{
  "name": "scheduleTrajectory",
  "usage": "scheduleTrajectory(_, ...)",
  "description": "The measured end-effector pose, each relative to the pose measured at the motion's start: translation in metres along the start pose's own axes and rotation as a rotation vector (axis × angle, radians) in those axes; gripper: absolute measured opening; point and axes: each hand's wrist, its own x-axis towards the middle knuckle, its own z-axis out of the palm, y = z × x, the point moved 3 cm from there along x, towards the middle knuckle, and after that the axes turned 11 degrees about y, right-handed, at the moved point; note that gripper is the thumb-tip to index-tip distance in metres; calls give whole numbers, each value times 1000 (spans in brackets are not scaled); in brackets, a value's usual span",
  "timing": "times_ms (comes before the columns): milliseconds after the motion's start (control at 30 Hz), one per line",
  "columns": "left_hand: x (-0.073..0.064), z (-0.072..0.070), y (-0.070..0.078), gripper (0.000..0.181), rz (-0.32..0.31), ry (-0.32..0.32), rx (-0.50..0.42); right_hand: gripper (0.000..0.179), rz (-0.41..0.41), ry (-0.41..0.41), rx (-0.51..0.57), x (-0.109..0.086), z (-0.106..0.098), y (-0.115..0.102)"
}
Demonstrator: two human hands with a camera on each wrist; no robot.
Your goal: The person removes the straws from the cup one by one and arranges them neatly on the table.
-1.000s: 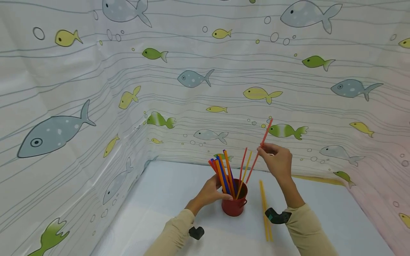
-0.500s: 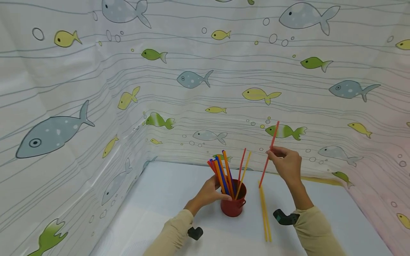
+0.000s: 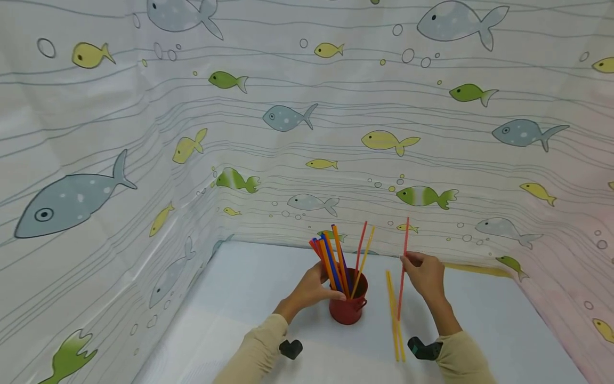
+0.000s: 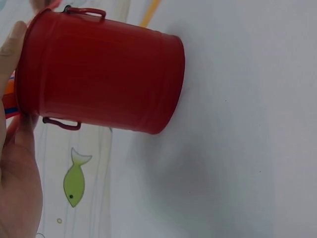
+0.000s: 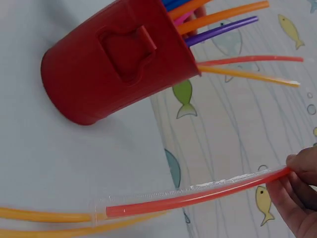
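Note:
In the head view my left hand curls round a bundle of orange, blue and red straws at the rim of a small red metal bucket, its thumb near the rim. The bucket stands upright, with its side handle visible in the left wrist view. A red straw and a yellow straw lean apart in the bucket. My right hand pinches a single red straw in a clear wrapper, nearly upright. Its lower end is at two yellow straws lying on the table; contact is unclear.
The white table is walled in by a fish-patterned sheet at the back and sides. A yellow strip runs along the table's back right edge. Each wrist carries a black camera.
My right hand has moved the red straw from beside the bucket to the right, then down towards the yellow straws. The left hand stays at the bucket.

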Motion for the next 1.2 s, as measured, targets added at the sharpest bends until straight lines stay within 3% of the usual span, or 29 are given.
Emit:
scheduleTrajectory(167,0,-1,0,82,2,1,7,25,-3,-31,-61,-9,6,20)
scheduleTrajectory(467,-2,1,-1,80,-20,4,18,26,75,-126,-118,-23,19,52)
scheduleTrajectory(967,-2,0,0,80,-27,6,19,26,169,-219,-145,-42,26,73)
scheduleTrajectory(1200,0,1,2,78,-28,7,16,23,127,-207,-157,-47,32,81)
